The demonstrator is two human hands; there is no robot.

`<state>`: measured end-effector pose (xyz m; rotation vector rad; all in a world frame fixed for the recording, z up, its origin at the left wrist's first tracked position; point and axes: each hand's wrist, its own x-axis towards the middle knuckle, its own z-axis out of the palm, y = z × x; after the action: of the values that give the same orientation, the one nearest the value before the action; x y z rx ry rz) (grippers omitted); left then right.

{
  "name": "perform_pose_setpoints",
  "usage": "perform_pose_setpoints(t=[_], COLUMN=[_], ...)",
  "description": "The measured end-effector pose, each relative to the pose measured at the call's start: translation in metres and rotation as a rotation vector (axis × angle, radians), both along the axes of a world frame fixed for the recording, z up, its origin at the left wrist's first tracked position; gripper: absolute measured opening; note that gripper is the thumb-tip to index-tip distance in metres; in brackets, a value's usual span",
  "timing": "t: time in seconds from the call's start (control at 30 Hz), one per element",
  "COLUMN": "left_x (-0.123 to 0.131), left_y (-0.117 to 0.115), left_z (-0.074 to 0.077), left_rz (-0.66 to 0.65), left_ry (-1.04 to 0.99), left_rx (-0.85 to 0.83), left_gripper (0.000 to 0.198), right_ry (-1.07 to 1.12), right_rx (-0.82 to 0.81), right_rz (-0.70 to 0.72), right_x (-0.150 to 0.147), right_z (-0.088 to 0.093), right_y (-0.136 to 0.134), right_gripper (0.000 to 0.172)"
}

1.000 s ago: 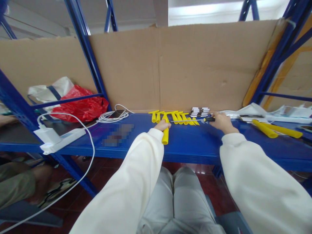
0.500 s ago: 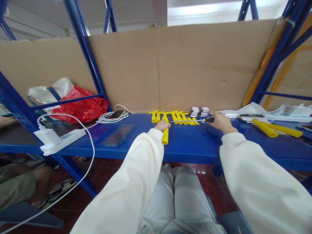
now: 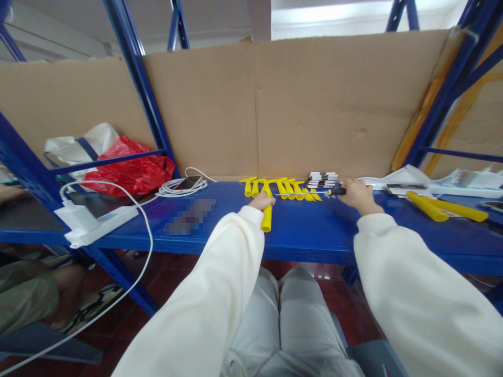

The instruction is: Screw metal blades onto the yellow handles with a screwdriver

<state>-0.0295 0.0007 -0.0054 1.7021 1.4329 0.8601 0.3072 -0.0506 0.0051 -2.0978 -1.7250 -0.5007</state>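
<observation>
Just left of the middle of the bench, my left hand (image 3: 262,200) is closed around a yellow T-shaped plastic handle (image 3: 266,220), its round tube end pointing toward me. My right hand (image 3: 359,197) grips a screwdriver (image 3: 302,193) by its black handle. The long thin shaft lies level, pointing left, and its tip is close to the fingers of my left hand; I cannot tell whether it touches the yellow piece. Behind the shaft, several more yellow T-shaped handles (image 3: 283,188) lie in a row. A stack of small white and dark pieces (image 3: 323,179) sits behind them.
On the right lie two yellow tubes (image 3: 428,206) near white plastic wrapping (image 3: 408,175). To the left are a coiled white cable (image 3: 181,188), a power strip (image 3: 104,226) and a red plastic bag (image 3: 133,167). A cardboard panel (image 3: 314,104) closes off the back of the blue bench (image 3: 310,246).
My right hand and the screwdriver have shifted very slightly; the handle shows a little further right. My left hand keeps its hold on the yellow handle.
</observation>
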Motion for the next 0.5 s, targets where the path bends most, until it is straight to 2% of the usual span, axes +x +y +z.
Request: perform_pose_setpoints(t=[0.07, 0.2, 0.4, 0.5], left_x=[0.0000, 0.0006, 0.0007, -0.0002], left_y=[0.0001, 0.0001, 0.0011, 0.0008], left_z=[0.0006, 0.0005, -0.0002, 0.0011], left_rz=[0.002, 0.015, 0.011, -0.002], left_ry=[-0.001, -0.015, -0.019, -0.007], left_rx=[-0.066, -0.077, -0.075, -0.084], left_gripper=[0.028, 0.026, 0.028, 0.030], right_ry=[0.029, 0.036, 0.013, 0.013], right_rx=[-0.045, -0.099, 0.019, 0.007], right_rz=[-0.024, 0.009, 0.077, 0.056], right_x=[-0.0020, -0.0003, 0.0046, 0.0032], right_z=[0.0017, 0.0013, -0.0044, -0.0036], right_y=[-0.0018, 0.0006, 0.0058, 0.0032], right_gripper=[0.044, 0.044, 0.049, 0.048])
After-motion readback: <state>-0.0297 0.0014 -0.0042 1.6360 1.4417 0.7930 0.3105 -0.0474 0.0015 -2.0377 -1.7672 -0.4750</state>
